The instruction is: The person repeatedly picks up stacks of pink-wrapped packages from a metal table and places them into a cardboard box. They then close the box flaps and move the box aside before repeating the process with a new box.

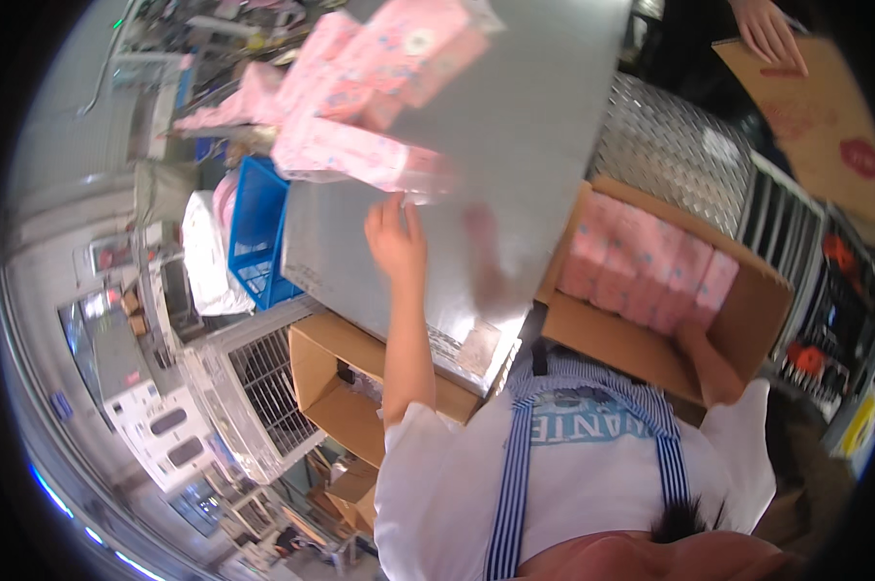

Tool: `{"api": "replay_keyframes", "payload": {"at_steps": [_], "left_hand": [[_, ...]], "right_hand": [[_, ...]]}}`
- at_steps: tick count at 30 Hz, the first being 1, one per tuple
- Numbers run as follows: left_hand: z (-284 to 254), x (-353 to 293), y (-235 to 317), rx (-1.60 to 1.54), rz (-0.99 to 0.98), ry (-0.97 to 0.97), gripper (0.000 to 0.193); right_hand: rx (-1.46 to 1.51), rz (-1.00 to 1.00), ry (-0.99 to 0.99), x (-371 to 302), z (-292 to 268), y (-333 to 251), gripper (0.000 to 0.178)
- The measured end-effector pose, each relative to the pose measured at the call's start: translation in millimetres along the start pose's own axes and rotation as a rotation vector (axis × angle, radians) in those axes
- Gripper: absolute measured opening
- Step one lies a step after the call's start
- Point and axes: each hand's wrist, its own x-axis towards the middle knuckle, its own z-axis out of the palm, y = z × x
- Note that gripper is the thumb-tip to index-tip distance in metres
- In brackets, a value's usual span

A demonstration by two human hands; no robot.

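My left hand point(396, 235) reaches over the metal table point(525, 116), its fingers stretched out and apart just below the near end of a pink wrapped pack point(360, 155). Whether the fingertips touch its clear film is hard to make out. More pink packs point(408, 44) lie in a heap beyond it, some across each other. To the right, my right hand point(691, 336) is down inside an open cardboard box point(602, 334), against a row of pink packs point(641, 261) standing side by side. Its fingers are hidden by the packs.
A blue plastic crate point(254, 232) stands left of the table. Below the table's left edge is another open cardboard box point(346, 416). A ridged metal plate point(670, 140) lies beyond the right box. At the upper right, another person's hand point(769, 34) rests on a cardboard flap point(815, 116).
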Motion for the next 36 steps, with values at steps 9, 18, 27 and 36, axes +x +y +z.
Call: {"api": "replay_keyframes", "payload": {"at_steps": [9, 18, 27, 36], "left_hand": [[50, 69, -17, 0.130, 0.284, 0.084, 0.030], [-4, 246, -157, 0.415, -0.094, -0.202, 0.107], [-11, 72, -114, 0.147, -0.250, -0.088, 0.093], [-88, -37, -195, 0.129, -0.374, -0.163, 0.080]], "right_hand": [[0.452, -0.199, 0.666, 16, -195, -143, 0.011], [1.109, -0.562, 0.825, 91, -429, -321, 0.032], [0.936, -0.422, 0.381, 138, -457, -407, 0.070], [0.265, -0.732, 0.251, 89, -590, -458, 0.079]]}}
